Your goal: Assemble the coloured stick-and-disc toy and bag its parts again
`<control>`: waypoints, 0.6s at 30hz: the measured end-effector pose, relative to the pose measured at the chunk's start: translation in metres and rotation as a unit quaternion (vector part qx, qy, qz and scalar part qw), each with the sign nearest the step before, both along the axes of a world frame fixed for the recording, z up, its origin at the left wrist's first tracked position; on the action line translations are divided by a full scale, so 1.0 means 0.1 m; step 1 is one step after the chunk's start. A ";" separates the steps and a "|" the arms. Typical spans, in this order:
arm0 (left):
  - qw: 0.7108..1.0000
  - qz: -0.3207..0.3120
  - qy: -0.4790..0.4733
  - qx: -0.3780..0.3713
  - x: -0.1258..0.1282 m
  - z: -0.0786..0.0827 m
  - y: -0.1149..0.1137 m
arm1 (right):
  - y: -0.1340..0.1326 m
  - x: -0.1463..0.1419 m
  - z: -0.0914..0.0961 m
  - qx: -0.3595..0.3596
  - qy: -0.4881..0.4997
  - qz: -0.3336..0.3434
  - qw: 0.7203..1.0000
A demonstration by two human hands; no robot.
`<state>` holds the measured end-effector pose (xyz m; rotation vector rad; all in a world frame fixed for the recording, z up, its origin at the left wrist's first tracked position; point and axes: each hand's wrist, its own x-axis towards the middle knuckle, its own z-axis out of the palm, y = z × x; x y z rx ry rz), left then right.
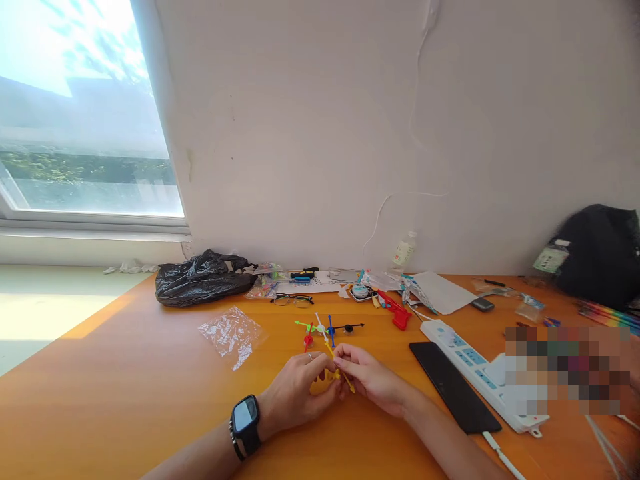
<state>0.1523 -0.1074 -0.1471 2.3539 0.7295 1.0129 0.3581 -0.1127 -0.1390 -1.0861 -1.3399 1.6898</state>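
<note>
Between my two hands is a small yellow plastic arrow spinner (351, 386), its pointed end slanting down to the right. The fingers of my left hand (300, 385) are closed on its yellow base part, partly hidden by the fingertips. My right hand (369, 375) pinches the arrow from the other side. Just beyond lie similar arrow spinners: a green one (306, 326), a white one (322, 328), a blue one (331, 331), a black one (349, 327) and a red one (308, 341).
A clear plastic wrapper (234, 335) lies left of the spinners, with eyeglasses (293, 301) and a black plastic bag (203, 280) behind. A red toy gun (396, 311), a black phone (450, 387) and a white power strip (475, 365) are to the right. A bottle (404, 251) stands by the wall.
</note>
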 end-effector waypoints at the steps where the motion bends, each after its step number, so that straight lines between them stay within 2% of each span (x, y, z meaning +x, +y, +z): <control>1: 1.000 -0.002 0.001 -0.003 0.00 -0.01 0.01 | 0.00 0.00 0.01 0.000 0.000 0.002 1.000; 5: 0.999 -0.002 -0.028 0.020 -0.01 -0.02 0.06 | -0.01 0.00 0.06 0.034 -0.007 -0.001 0.999; 9: 0.998 0.015 -0.066 0.011 -0.01 -0.01 0.07 | 0.04 0.02 0.06 0.101 -0.045 -0.062 0.992; 11: 0.996 0.031 -0.084 -0.004 0.00 0.01 0.06 | 0.08 0.03 0.05 0.113 -0.046 -0.095 0.988; 15: 0.988 0.037 -0.133 -0.073 0.03 0.01 0.07 | 0.11 0.07 0.05 0.102 -0.018 -0.126 0.987; 18: 0.972 0.014 -0.172 -0.160 0.04 -0.01 0.13 | 0.10 0.09 0.08 0.141 -0.019 -0.127 0.982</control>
